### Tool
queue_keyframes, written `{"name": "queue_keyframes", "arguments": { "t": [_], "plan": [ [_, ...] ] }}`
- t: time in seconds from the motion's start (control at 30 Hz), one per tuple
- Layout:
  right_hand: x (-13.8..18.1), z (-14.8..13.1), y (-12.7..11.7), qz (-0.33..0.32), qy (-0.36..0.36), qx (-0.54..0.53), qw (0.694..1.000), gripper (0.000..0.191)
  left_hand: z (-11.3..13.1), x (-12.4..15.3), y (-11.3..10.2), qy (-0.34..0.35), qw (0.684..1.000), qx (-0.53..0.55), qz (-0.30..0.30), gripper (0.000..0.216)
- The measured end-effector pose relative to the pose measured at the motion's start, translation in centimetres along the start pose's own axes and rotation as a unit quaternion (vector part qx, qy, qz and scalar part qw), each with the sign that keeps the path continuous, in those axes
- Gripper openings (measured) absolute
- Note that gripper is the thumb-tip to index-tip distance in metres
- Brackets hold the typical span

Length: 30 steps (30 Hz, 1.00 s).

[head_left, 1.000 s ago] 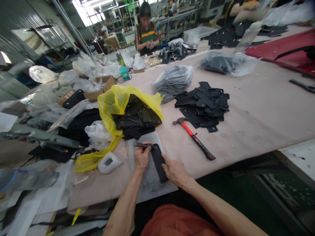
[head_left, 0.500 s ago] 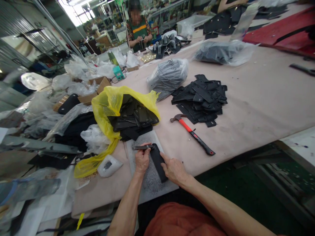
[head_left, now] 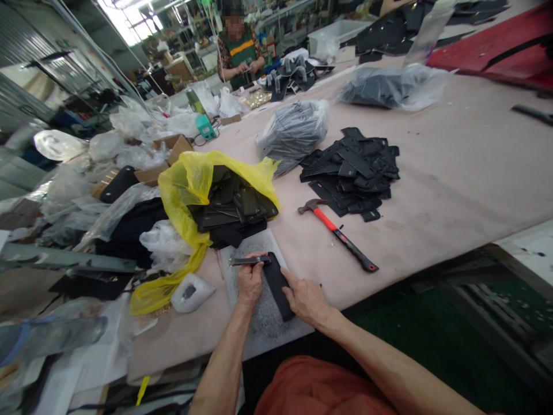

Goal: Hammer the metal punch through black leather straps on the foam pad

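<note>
My left hand [head_left: 250, 283] is closed around a slim, dark, shiny metal hand tool [head_left: 242, 261]. The tool lies crosswise, and its right end meets the upper end of a black strap-like piece [head_left: 279, 288]. What the tool's tip does there is too small to make out. At the strip's right side is my right hand [head_left: 307, 297], index finger stretched along the edge and thumb on the piece, gripping it. Under both lies a pale, speckled board [head_left: 263, 325] on the table. A claw hammer [head_left: 339, 236] with a red and black handle rests to the right.
A yellow plastic bag [head_left: 185, 178] of dark pieces stands just beyond the board. Behind the hammer is a heap of black pieces [head_left: 352, 170], beside a filled clear bag [head_left: 294, 132]. Plastic bags clutter the left side. Across the table a person [head_left: 241, 55] handles something small.
The metal tool has tilted slightly, its left end shifting a little left and showing more of its length. My right hand and the black strip hold still. The whole view has shifted slightly.
</note>
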State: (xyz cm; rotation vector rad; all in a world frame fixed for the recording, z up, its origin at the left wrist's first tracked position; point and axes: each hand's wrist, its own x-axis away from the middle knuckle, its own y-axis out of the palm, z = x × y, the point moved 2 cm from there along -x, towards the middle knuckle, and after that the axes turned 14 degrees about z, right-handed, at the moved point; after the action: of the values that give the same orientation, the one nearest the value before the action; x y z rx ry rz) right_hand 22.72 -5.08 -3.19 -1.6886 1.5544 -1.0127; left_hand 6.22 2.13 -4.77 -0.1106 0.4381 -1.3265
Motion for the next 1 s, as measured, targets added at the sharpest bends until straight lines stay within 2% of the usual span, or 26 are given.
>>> {"name": "queue_keyframes", "arguments": {
  "t": [0.2, 0.37, 0.6, 0.8, 1.0],
  "plan": [
    [-0.1, -0.1, 0.0, -0.002, -0.007, 0.004, 1.000, 0.055, 0.0, -0.1, 0.3, 0.025, 1.000, -0.017, -0.002, 0.017],
    [-0.1, 0.0, 0.0, -0.016, -0.010, 0.009, 1.000, 0.056, 0.1, -0.3, 0.9, 0.081, 0.995, -0.056, -0.012, 0.019],
    [-0.1, -0.1, -0.2, -0.008, -0.016, 0.009, 1.000, 0.056, -0.1, -0.8, 1.5, 0.124, 0.987, -0.099, -0.022, 0.020],
    [-0.1, 0.0, -0.1, -0.008, -0.015, 0.016, 1.000, 0.055, -0.3, -0.7, 1.6, 0.123, 0.985, -0.122, -0.002, 0.017],
    [-0.1, -0.1, -0.2, -0.020, -0.019, 0.019, 0.999, 0.056, -0.1, -0.5, 1.9, 0.163, 0.975, -0.151, -0.004, 0.018]
  ]
}}
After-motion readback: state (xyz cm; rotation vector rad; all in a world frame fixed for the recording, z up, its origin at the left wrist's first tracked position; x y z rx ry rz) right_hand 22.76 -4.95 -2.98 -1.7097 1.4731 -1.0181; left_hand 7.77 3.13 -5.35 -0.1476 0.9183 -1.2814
